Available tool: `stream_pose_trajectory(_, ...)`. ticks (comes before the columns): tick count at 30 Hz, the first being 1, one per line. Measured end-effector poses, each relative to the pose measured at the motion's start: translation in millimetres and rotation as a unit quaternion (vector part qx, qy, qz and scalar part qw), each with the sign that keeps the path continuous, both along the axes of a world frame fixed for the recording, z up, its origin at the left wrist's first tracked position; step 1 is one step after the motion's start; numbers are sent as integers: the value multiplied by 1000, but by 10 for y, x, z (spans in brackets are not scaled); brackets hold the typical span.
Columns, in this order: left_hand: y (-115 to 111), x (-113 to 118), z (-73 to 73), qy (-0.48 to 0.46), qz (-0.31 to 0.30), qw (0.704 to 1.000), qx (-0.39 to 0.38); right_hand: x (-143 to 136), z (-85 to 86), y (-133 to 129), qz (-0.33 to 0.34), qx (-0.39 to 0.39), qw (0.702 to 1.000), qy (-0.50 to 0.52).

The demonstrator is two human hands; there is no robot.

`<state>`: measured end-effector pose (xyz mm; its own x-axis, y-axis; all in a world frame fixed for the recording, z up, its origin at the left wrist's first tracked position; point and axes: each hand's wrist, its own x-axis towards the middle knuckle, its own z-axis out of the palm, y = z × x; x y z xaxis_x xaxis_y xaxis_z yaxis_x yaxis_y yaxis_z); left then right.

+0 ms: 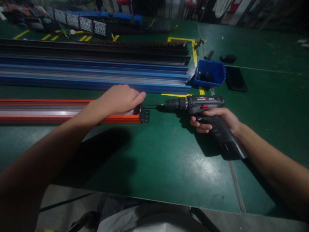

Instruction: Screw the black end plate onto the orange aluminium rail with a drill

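Note:
My right hand (217, 120) is wrapped round the grip of a black cordless drill (205, 102), which lies on its side with its long thin bit pointing left. The bit's tip meets the black end bracket (144, 114) on an orange metal channel (120, 120); whether it sits in a screw is too small to tell. Over the channel's right end, my left hand (123, 98) grips the rail beside the bracket, thumb towards the bit. Its fingertips are hidden behind the hand and the channel wall.
Blue channels (145, 87) and black channels (120, 50) lie side by side beyond the orange one. To their right stands a blue bin (210, 74) with small dark parts, beside a flat black tablet-like object (236, 79). The green table's (154, 174) near edge runs before me.

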<state>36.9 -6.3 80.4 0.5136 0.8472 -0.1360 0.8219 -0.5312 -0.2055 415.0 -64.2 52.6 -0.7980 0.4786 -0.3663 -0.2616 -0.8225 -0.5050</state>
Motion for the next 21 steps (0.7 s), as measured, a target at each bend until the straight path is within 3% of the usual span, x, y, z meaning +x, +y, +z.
stream_pose_trajectory(21, -12, 26, 27, 4, 8, 1000, -5, -8, 3, -14, -13, 16, 1000, -18)
